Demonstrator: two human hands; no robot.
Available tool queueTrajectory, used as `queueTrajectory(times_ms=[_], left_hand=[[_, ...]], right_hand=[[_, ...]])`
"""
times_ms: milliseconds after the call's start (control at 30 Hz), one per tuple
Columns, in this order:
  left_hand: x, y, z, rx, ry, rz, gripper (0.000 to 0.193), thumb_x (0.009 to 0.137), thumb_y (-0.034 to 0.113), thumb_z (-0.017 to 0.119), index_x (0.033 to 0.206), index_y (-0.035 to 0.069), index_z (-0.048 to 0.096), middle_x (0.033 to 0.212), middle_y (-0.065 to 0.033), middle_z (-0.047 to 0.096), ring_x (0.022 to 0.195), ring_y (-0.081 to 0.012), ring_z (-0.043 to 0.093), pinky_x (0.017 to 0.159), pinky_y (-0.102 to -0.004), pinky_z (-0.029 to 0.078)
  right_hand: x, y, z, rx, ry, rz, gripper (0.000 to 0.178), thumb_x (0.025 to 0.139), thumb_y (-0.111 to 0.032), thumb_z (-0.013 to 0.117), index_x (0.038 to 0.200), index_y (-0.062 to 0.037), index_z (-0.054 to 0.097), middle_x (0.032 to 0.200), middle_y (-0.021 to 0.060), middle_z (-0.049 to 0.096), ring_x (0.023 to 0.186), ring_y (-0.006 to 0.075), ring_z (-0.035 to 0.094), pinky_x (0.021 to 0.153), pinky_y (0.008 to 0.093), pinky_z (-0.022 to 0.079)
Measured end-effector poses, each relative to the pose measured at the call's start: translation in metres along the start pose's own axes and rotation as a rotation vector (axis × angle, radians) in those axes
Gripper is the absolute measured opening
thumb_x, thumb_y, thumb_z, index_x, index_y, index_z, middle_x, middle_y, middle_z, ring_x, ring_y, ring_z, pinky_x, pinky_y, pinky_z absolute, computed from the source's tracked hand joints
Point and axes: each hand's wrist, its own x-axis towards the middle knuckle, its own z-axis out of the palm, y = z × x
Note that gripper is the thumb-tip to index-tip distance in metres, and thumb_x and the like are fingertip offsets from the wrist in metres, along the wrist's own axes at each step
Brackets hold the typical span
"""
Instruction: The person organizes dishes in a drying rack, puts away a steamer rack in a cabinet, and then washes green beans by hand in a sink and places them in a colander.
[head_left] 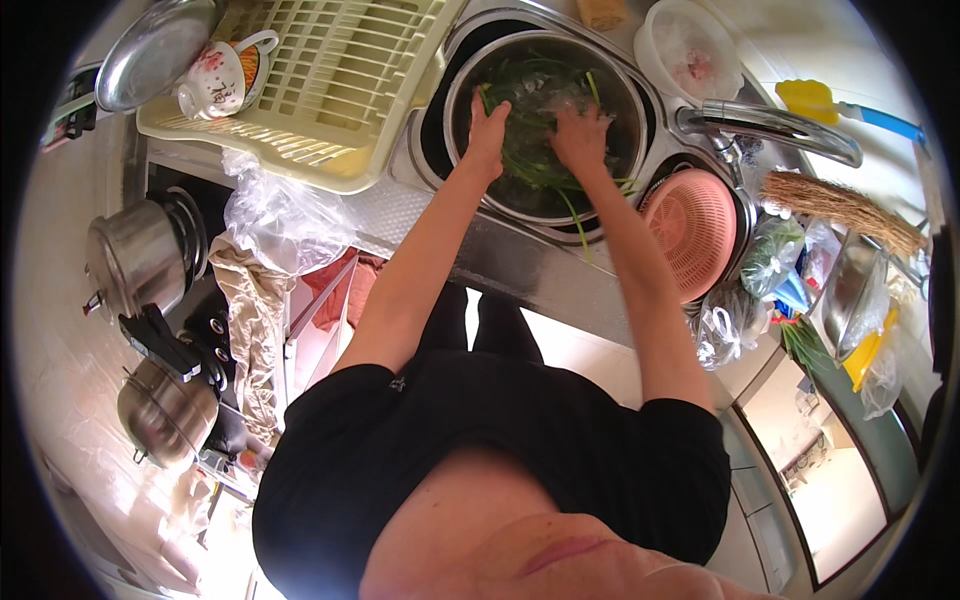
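Note:
A round steel basin (pixel 640 125) sits in the sink, holding water and long leafy greens (pixel 525 150). My left hand (pixel 487 135) is at the basin's left side, with its thumb and fingers closed around some green stalks. On the right, my right hand (pixel 582 137) dips into the water with its fingers spread, its tips partly hidden by splashing. A few thin stalks hang over the basin's front rim.
A cream dish rack (pixel 365 170) stands left, holding a floral cup (pixel 215 82). To the right are a pink colander (pixel 690 235), a chrome faucet (pixel 780 125), a white bowl (pixel 650 50) and a bristle brush (pixel 840 208). Steel pots (pixel 140 255) stand far left.

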Motion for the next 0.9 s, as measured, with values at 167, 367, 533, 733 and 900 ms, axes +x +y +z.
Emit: queueTrajectory(times_ms=[167, 367, 533, 733, 900], left_hand=[[0.0, -0.014, -0.006, -0.027, 0.055, 0.004, 0.068, 0.091, 0.033, 0.048, 0.144, 0.029, 0.005, 0.141, -0.0084, 0.028, 0.126, -0.0298, 0.034, 0.098, -0.0549, 0.029], [-0.003, -0.012, 0.0, 0.19, 0.184, -0.019, 0.076, 0.087, 0.037, 0.054, 0.145, 0.018, 0.008, 0.144, -0.0124, 0.023, 0.129, -0.0286, 0.029, 0.101, -0.0449, 0.032], [0.045, -0.026, -0.018, 0.102, 0.123, 0.111, 0.079, 0.083, 0.046, 0.058, 0.144, 0.016, 0.016, 0.143, -0.0119, 0.024, 0.129, -0.0289, 0.028, 0.101, -0.0451, 0.032], [0.05, -0.018, 0.017, -0.097, -0.047, -0.182, 0.067, 0.084, 0.056, 0.053, 0.132, 0.012, 0.039, 0.13, -0.009, 0.043, 0.117, -0.0243, 0.044, 0.093, -0.0393, 0.042], [0.067, -0.019, 0.018, -0.337, -0.142, 0.009, 0.052, 0.085, 0.052, 0.055, 0.112, 0.008, 0.055, 0.105, -0.0079, 0.058, 0.093, -0.0227, 0.057, 0.081, -0.0396, 0.046]], right_hand=[[-0.032, -0.024, -0.024, 0.013, -0.07, -0.393, 0.069, 0.077, -0.036, 0.062, 0.137, -0.0155, 0.033, 0.142, 0.0052, 0.032, 0.125, 0.0432, 0.03, 0.094, 0.0578, 0.034], [-0.005, 0.009, 0.016, 0.218, 0.034, -0.041, 0.044, 0.079, -0.017, 0.058, 0.119, -0.0011, 0.05, 0.123, 0.0111, 0.049, 0.113, 0.0343, 0.044, 0.09, 0.0525, 0.038], [0.002, 0.023, -0.063, 0.778, 0.038, -0.117, 0.071, 0.071, -0.025, 0.071, 0.131, -0.0061, 0.038, 0.125, 0.0148, 0.044, 0.111, 0.0334, 0.048, 0.095, 0.0428, 0.038], [0.023, -0.014, -0.018, 1.3, -0.022, 0.165, 0.081, 0.07, -0.022, 0.073, 0.137, -0.0077, 0.031, 0.131, 0.0181, 0.043, 0.117, 0.0284, 0.047, 0.097, 0.0343, 0.036], [-0.011, -0.03, -0.044, 1.178, 0.067, 0.186, 0.062, 0.078, -0.032, 0.066, 0.129, -0.0065, 0.041, 0.114, 0.0172, 0.056, 0.104, 0.0274, 0.056, 0.086, 0.0353, 0.043]])
